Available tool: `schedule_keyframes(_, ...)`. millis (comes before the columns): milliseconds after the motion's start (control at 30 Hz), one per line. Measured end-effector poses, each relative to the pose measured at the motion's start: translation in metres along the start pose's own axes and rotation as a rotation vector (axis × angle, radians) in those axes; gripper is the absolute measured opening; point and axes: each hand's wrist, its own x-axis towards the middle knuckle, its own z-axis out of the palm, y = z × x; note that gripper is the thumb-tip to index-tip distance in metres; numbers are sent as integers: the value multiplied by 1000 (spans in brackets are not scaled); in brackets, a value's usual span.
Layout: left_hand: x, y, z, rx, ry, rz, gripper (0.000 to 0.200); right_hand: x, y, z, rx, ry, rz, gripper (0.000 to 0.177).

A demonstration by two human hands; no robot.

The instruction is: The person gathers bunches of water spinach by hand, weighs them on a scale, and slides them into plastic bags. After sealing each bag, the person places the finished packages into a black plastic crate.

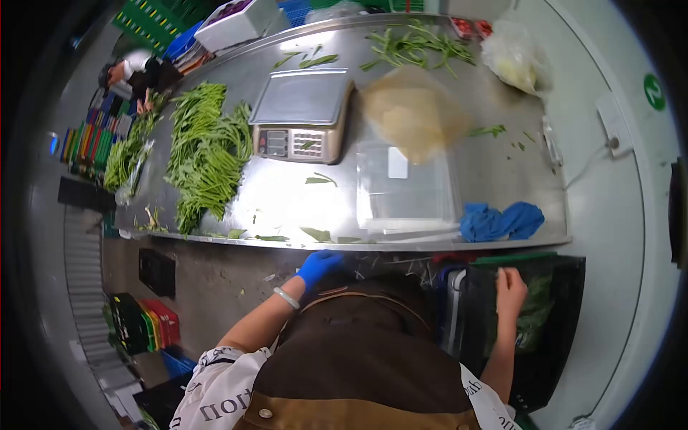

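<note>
My left hand [319,267], in a blue glove, is below the table's front edge, fingers loosely stretched toward the right and holding nothing I can see. My bare right hand [511,288] is above a black crate [566,308], with its fingers pressed together. Whatever may be between them is too small to make out. Green leaves in clear wrap [534,315] lie inside the crate. On the table ahead are a clear plastic sheet or tray [408,197] and a crumpled blue glove or cloth [502,221]. Above the plastic, a tan, see-through sheet or bag [416,115] is smeared by motion.
A weighing scale [299,107] stands mid-table, left of it a big heap of leafy greens [204,158]. Loose stems [419,46] and a knotted plastic bag [512,57] lie at the back. Another person [140,75] handles greens at the far left. A wall [609,215] bounds the right.
</note>
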Motion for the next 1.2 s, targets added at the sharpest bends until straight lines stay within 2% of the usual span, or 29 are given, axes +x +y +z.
schedule_keyframes(33, -5, 0, -14, -6, 9, -7, 31, 13, -18, 26, 49, -86, -65, 14)
schedule_keyframes(67, -15, 5, -29, -11, 20, -14, 31, 22, -50, 52, 26, -121, -242, 12)
schedule_keyframes(167, -26, 8, -91, -42, 95, 6, 30, 26, -114, 143, 1, -379, -377, 15)
schedule_keyframes(200, -24, 9, -116, -53, 124, 24, 30, 21, -130, 178, 59, -463, -393, 17)
schedule_keyframes(233, -23, 9, -141, -91, 180, 76, 30, 9, -165, 203, 164, -563, -264, 20)
schedule_keyframes(267, -21, 8, -167, -130, 232, 124, 29, 2, -180, 237, 211, -609, -340, 25)
schedule_keyframes(433, 17, 16, -297, -232, 518, 349, 24, -18, -291, 374, 222, -874, -387, 46)
schedule_keyframes(500, 35, 28, -334, -323, 527, 487, 27, -10, -333, 426, 279, -941, -354, 54)
schedule_keyframes(633, 55, 85, -373, -229, 493, 574, 41, 13, -408, 548, 539, -878, -279, 61)
schedule_keyframes(700, 81, 97, -388, -240, 419, 605, 52, 27, -452, 591, 437, -879, -192, 71)
schedule_keyframes(767, 102, 112, -404, -60, 434, 578, 55, 40, -480, 636, 313, -797, -158, 81)
schedule_keyframes(833, 111, 124, -415, 167, 536, 547, 59, 51, -488, 682, 247, -745, -125, 83)
schedule_keyframes(867, 114, 128, -423, 255, 560, 557, 59, 55, -476, 721, 83, -646, -106, 83)
schedule_keyframes(900, 114, 130, -430, 342, 581, 559, 60, 56, -479, 731, 25, -553, -91, 83)
schedule_keyframes(933, 113, 131, -435, 429, 686, 597, 51, 54, -479, 741, -34, -463, -71, 82)
schedule_keyframes(967, 116, 133, -442, 380, 668, 601, 46, 54, -479, 751, -94, -376, -53, 82)
schedule_keyframes(1033, 121, 130, -450, 281, 625, 594, 39, 48, -483, 757, -131, -362, -44, 78)
schedule_keyframes(1067, 131, 125, -452, 310, 690, 719, 30, 48, -484, 759, -137, -376, -24, 76)
schedule_keyframes(1100, 134, 127, -454, 282, 668, 687, 30, 49, -485, 762, -143, -389, -7, 75)
schedule_keyframes(1167, 137, 139, -459, 222, 635, 629, 31, 59, -465, 777, 132, -382, 196, 48)
schedule_keyframes(1200, 142, 141, -461, 219, 658, 633, 30, 63, -469, 771, 157, -421, 238, 47)
